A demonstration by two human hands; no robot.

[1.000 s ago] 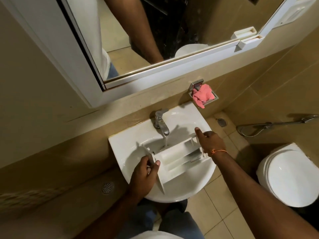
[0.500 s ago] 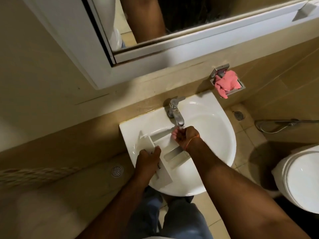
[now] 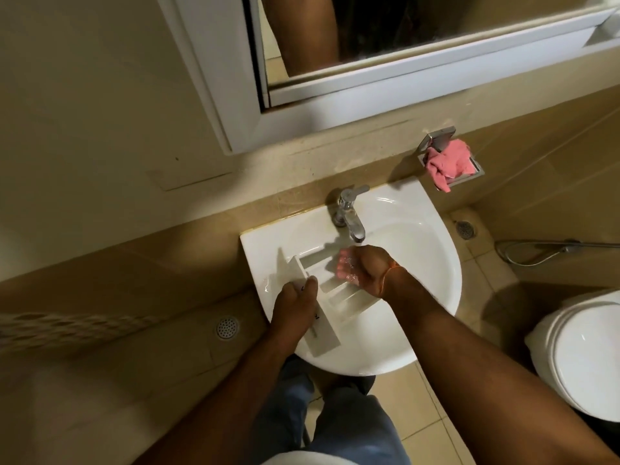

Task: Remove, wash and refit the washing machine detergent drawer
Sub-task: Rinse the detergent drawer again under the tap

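Note:
The white detergent drawer [image 3: 339, 298] lies in the white sink [image 3: 426, 263], its front panel toward the near-left rim. My left hand [image 3: 295, 310] grips that front panel. Directly under the chrome tap [image 3: 350, 218], my right hand [image 3: 364, 268] is cupped palm up above the drawer's compartments, with water in the palm. It holds nothing solid. The far end of the drawer is hidden behind my right hand.
A pink cloth [image 3: 448, 162] sits in a metal wall dish right of the tap. A white toilet [image 3: 583, 360] stands at the right, a spray hose [image 3: 550, 248] hangs on the wall beyond it. A mirror [image 3: 419, 35] hangs above. A floor drain [image 3: 227, 327] lies left of the sink.
My right hand has left the drawer's far right end and moved under the tap, turning palm up. The left hand keeps its hold on the front panel.

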